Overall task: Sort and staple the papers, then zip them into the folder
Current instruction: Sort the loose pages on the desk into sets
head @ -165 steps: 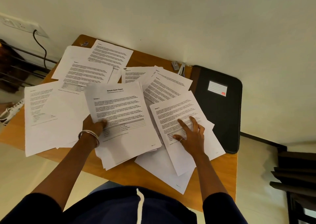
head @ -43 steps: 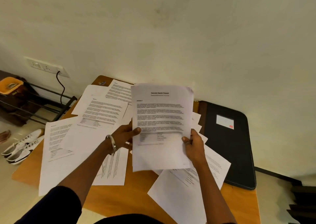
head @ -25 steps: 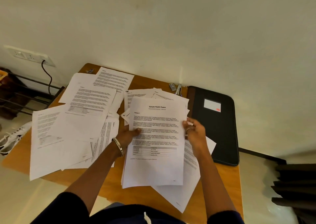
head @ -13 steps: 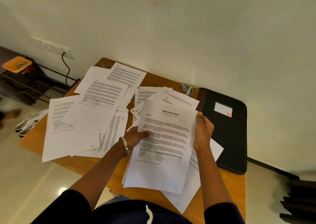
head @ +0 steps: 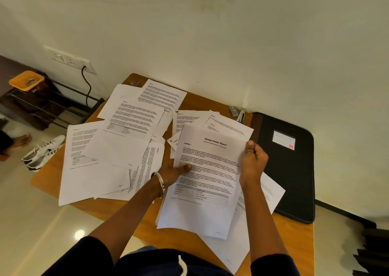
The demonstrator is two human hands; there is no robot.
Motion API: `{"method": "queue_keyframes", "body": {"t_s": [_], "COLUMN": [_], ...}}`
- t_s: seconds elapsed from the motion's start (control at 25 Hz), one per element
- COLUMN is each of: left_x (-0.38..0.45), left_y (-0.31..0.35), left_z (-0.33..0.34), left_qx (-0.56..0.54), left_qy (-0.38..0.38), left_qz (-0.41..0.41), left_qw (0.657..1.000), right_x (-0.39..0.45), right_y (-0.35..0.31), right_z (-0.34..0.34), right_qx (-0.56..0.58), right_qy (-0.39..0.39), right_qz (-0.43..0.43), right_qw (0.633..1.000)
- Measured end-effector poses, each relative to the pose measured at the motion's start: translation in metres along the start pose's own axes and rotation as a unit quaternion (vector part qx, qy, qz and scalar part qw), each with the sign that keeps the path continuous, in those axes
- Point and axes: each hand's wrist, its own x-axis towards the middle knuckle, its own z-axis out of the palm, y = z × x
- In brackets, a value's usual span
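Observation:
A thin stack of printed sheets topped by a page headed "Sample Health Report" (head: 202, 208) is held just above the wooden table (head: 52, 176). My left hand (head: 174, 171) grips its left edge, thumb on the top page. My right hand (head: 253, 162) grips its upper right edge. More loose printed pages (head: 126, 132) lie spread over the table's left and middle, some under the held stack. A black zip folder (head: 294, 174) lies closed at the right. A small silver stapler (head: 241, 115) sits by the wall next to the folder.
The table stands against a cream wall. A wall socket with a black cable (head: 86, 86) is at the left. On the floor to the left are white shoes (head: 42, 153) and a dark rack with an orange-lidded jar (head: 26, 80). Dark chair parts (head: 372, 252) show at the lower right.
Both hands lifted the "Sample Health Report" stack upright, then lowered it toward the table. Over the last second my right hand slid up along its right edge.

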Motion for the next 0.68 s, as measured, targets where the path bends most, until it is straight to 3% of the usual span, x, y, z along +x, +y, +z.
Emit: {"method": "queue_keyframes", "body": {"t_s": [0.12,0.36,0.68], "left_x": [0.006,0.022,0.052], "left_y": [0.006,0.006,0.011], "left_z": [-0.015,-0.040,-0.070], "left_qx": [0.000,-0.001,-0.087], "left_qy": [0.001,-0.015,0.029], "left_qz": [0.019,0.011,-0.059], "left_qw": [1.000,1.000,0.994], "right_x": [0.002,0.012,-0.014], "right_y": [-0.012,-0.016,0.019], "right_z": [0.009,0.035,0.037], "right_qx": [0.099,0.104,-0.015], "right_qy": [-0.020,-0.036,-0.219], "right_qz": [0.088,0.154,0.198], "right_qw": [0.991,0.982,0.955]}}
